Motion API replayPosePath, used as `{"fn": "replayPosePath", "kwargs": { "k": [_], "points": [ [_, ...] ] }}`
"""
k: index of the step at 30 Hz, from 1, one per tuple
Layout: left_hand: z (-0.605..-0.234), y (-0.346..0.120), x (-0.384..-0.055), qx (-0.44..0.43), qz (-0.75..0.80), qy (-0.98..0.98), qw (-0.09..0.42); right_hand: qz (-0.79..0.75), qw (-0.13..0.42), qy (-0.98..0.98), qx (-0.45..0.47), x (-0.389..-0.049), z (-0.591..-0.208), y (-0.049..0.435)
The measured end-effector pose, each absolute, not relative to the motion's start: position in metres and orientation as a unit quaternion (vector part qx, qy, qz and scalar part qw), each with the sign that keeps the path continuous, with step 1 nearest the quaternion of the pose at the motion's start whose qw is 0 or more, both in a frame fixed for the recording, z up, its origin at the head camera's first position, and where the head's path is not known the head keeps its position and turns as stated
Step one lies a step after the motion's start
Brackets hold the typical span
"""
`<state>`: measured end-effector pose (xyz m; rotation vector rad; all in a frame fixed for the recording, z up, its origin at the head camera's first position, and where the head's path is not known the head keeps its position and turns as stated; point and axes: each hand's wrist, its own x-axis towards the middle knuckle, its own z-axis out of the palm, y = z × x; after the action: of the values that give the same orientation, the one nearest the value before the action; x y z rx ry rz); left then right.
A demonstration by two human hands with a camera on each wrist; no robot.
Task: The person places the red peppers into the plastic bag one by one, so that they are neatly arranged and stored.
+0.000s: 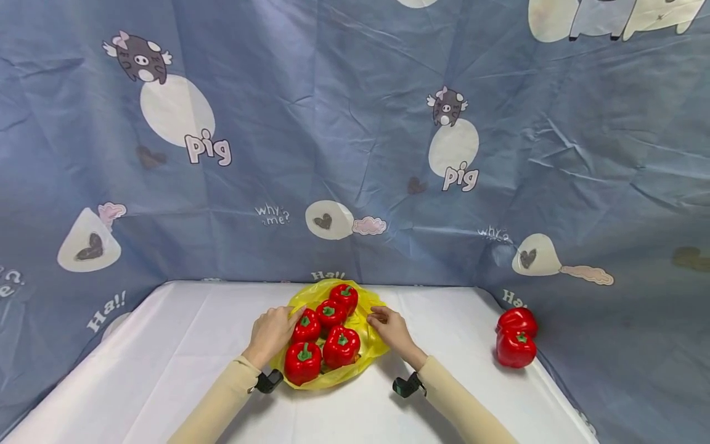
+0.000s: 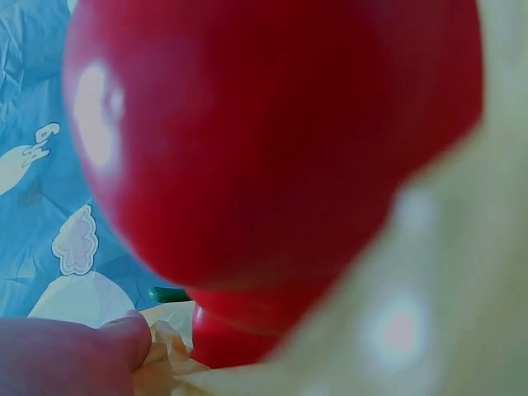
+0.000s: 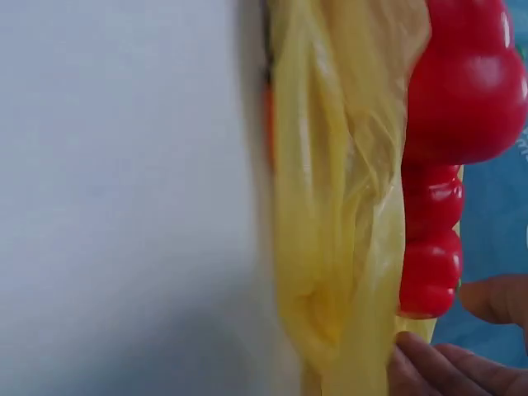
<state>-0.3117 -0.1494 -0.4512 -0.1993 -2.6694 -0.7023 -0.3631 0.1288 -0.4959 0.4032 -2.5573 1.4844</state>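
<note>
Several red bell peppers with green stems sit in a yellow plastic bag, whose mouth is spread wide on the table. At the bag's left side my left hand grips the rim, thumb toward the inside beside a pepper. My right hand is at the right rim with its fingertips against the plastic. In the right wrist view, the thumb stands apart from the fingers, near the bag's edge. A large pepper fills most of the left wrist view.
Two more red bell peppers, one in front and one behind, lie at the right edge of the white-covered table. A blue printed cloth hangs behind and along both sides.
</note>
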Motion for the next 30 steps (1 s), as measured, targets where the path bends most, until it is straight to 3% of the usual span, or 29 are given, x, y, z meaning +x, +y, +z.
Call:
{"fn": "replayPosePath", "kwargs": {
  "k": [18, 30],
  "points": [
    [-0.451, -0.148, -0.313, -0.066, -0.240, -0.951, 0.182, 0.532, 0.072, -0.832, 0.143, -0.301, -0.491, 0.181],
    [-0.450, -0.148, -0.312, -0.071, -0.241, -0.951, 0.182, 0.551, 0.131, -0.818, 0.102, -0.283, -0.483, 0.223]
  ]
}}
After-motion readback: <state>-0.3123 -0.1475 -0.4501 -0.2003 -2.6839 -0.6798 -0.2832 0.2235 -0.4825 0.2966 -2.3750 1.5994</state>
